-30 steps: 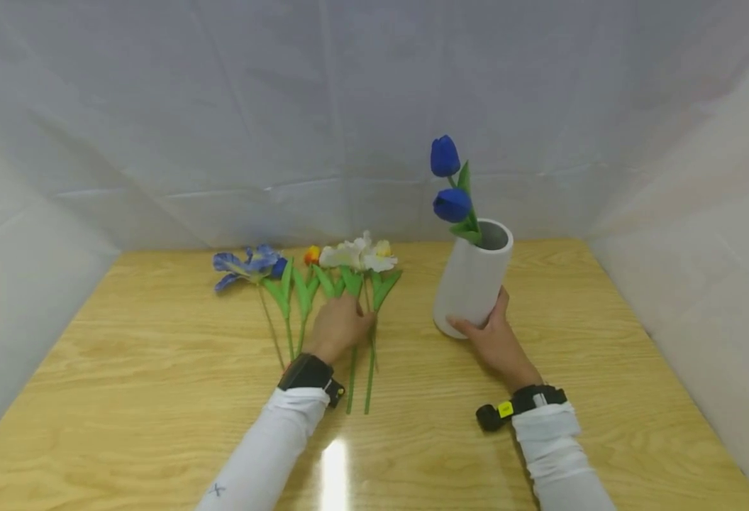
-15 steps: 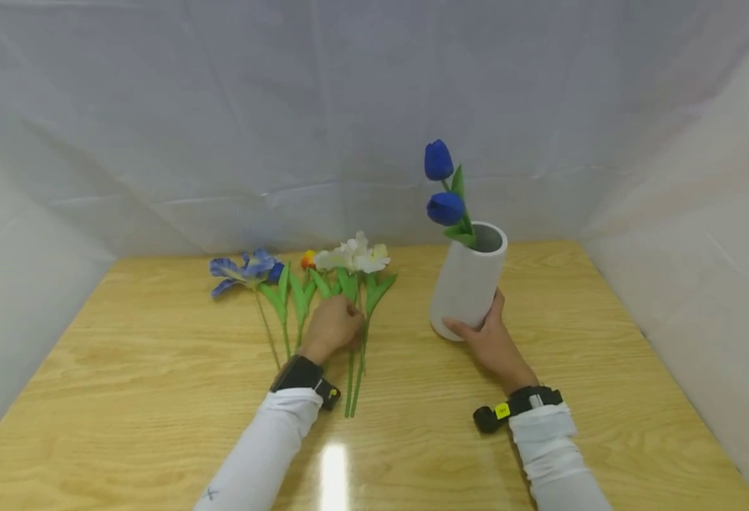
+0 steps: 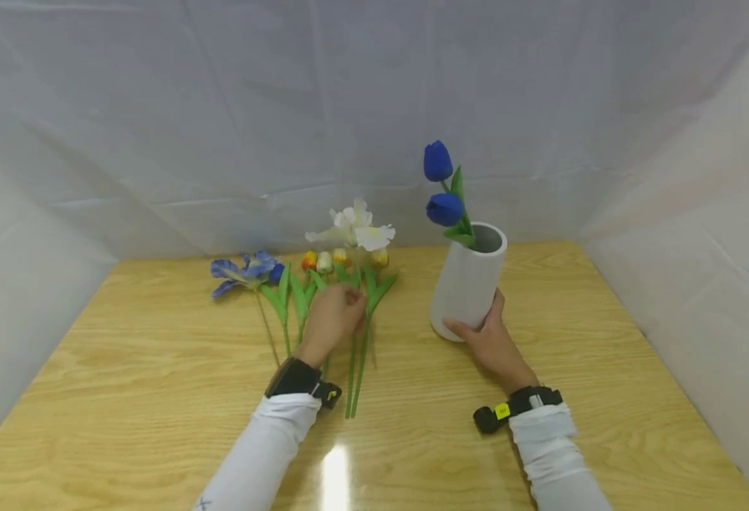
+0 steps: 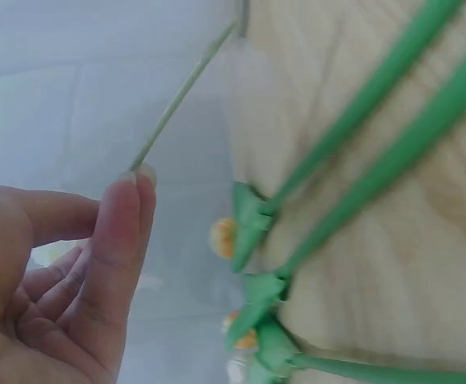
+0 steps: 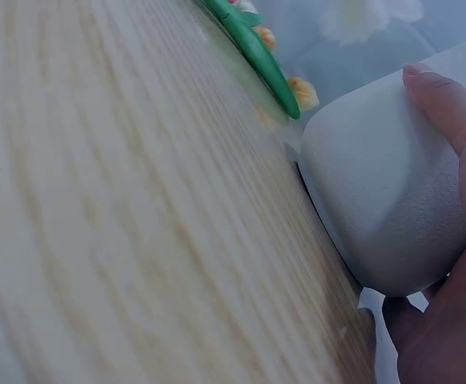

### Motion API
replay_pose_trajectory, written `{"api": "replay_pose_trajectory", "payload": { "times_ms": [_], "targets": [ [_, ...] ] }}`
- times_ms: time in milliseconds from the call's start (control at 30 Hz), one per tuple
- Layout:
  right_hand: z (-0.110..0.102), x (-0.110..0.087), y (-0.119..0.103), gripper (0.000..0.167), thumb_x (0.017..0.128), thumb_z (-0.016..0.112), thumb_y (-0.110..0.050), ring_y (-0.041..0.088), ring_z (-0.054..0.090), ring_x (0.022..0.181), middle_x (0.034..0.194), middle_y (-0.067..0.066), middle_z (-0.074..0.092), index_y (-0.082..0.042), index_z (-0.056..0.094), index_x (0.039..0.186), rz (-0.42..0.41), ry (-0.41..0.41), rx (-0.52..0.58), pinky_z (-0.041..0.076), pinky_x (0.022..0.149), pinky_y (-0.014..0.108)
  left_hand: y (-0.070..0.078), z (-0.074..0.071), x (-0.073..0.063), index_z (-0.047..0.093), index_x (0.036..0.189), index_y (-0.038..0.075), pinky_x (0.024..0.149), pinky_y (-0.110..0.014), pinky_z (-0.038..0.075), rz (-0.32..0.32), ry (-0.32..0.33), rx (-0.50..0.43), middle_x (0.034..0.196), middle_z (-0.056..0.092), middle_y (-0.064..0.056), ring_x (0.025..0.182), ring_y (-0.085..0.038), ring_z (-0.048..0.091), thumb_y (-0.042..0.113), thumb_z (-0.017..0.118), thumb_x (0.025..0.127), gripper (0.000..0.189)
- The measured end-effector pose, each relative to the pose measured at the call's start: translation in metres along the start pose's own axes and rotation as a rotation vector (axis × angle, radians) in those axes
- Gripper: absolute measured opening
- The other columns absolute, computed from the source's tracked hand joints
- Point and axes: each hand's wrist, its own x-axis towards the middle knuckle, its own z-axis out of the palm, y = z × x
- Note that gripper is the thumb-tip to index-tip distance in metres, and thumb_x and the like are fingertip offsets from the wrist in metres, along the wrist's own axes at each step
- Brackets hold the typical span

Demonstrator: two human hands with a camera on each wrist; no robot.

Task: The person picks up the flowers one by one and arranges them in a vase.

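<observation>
My left hand pinches the thin stem of a white iris-like flower between thumb and fingertips; the left wrist view shows the pale green stem rising from the fingertips. Its bloom stands above the tulips lying on the table. With thumb and fingers spread around its lower part, my right hand grips a white vase. Two blue tulips with green leaves stick out of the vase mouth, leaning left. The vase also fills the right side of the right wrist view, its white wall under the thumb.
Left of the hand lie a blue-violet iris-like flower and a blue tulip. An orange tulip, a white tulip and a yellow tulip lie near the back edge of the wooden table. A pale sheet hangs behind.
My left hand has drawn the white flower up off the tulips, uncovering several tulip heads. One green stem has shifted left toward its neighbour. My right hand keeps its grip on the vase.
</observation>
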Motion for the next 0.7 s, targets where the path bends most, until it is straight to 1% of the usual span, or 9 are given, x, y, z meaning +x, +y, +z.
{"api": "replay_pose_trajectory", "payload": {
  "times_ms": [133, 233, 333, 433, 567, 633, 700],
  "targets": [
    [0.0, -0.001, -0.001, 0.099, 0.089, 0.069, -0.02, 0.037, 0.027, 0.131, 0.142, 0.025, 0.022, -0.012, -0.011, 0.147, -0.01, -0.007, 0.0, 0.018, 0.109, 0.053, 0.011, -0.006, -0.001, 0.068, 0.096, 0.002, 0.05, -0.027, 0.05, 0.007, 0.019, -0.085, 0.072, 0.068, -0.001, 0.053, -0.01, 0.062, 0.015, 0.059, 0.092, 0.017],
    [-0.001, 0.0, 0.001, 0.099, 0.089, 0.069, -0.019, 0.037, 0.027, 0.131, 0.142, 0.024, 0.021, -0.012, -0.011, 0.147, -0.024, -0.01, 0.003, 0.02, 0.108, 0.053, 0.019, -0.009, -0.002, 0.067, 0.096, 0.002, 0.048, -0.026, 0.05, 0.039, 0.045, -0.138, 0.071, 0.068, -0.001, 0.053, -0.01, 0.063, 0.013, 0.059, 0.092, 0.015],
    [-0.001, 0.001, 0.002, 0.099, 0.089, 0.069, -0.019, 0.038, 0.027, 0.131, 0.142, 0.025, 0.021, -0.012, -0.011, 0.147, -0.028, -0.011, 0.004, 0.02, 0.108, 0.053, 0.027, -0.013, -0.004, 0.066, 0.093, 0.001, 0.045, -0.027, 0.049, 0.109, 0.094, -0.171, 0.068, 0.068, -0.003, 0.052, -0.011, 0.063, 0.012, 0.06, 0.091, 0.012],
    [-0.002, 0.002, 0.003, 0.099, 0.089, 0.068, -0.019, 0.038, 0.027, 0.131, 0.143, 0.025, 0.02, -0.012, -0.011, 0.147, -0.027, -0.015, 0.004, 0.019, 0.108, 0.054, 0.036, -0.016, -0.006, 0.066, 0.089, 0.001, 0.043, -0.027, 0.048, 0.187, 0.162, -0.186, 0.068, 0.068, -0.004, 0.05, -0.011, 0.063, 0.011, 0.062, 0.091, 0.01],
    [-0.002, 0.001, 0.002, 0.099, 0.089, 0.068, -0.019, 0.038, 0.027, 0.13, 0.143, 0.024, 0.02, -0.011, -0.012, 0.147, -0.029, -0.018, 0.006, 0.02, 0.108, 0.054, 0.051, -0.022, -0.01, 0.067, 0.088, 0.003, 0.048, -0.025, 0.05, 0.277, 0.249, -0.234, 0.071, 0.07, -0.005, 0.053, -0.01, 0.063, 0.013, 0.066, 0.09, 0.01],
    [-0.002, 0.001, 0.001, 0.099, 0.089, 0.068, -0.019, 0.038, 0.028, 0.13, 0.142, 0.024, 0.021, -0.011, -0.012, 0.147, -0.029, -0.019, 0.009, 0.02, 0.108, 0.054, 0.061, -0.026, -0.014, 0.067, 0.09, 0.003, 0.05, -0.025, 0.052, 0.319, 0.263, -0.282, 0.074, 0.07, -0.006, 0.055, -0.009, 0.064, 0.012, 0.065, 0.09, 0.01],
    [-0.001, 0.001, 0.0, 0.099, 0.089, 0.068, -0.018, 0.039, 0.028, 0.13, 0.142, 0.025, 0.021, -0.01, -0.011, 0.147, -0.032, -0.02, 0.009, 0.02, 0.107, 0.054, 0.07, -0.03, -0.018, 0.066, 0.09, 0.001, 0.052, -0.024, 0.053, 0.377, 0.274, -0.339, 0.075, 0.07, -0.009, 0.057, -0.01, 0.065, 0.011, 0.065, 0.09, 0.01]
  ]
}}
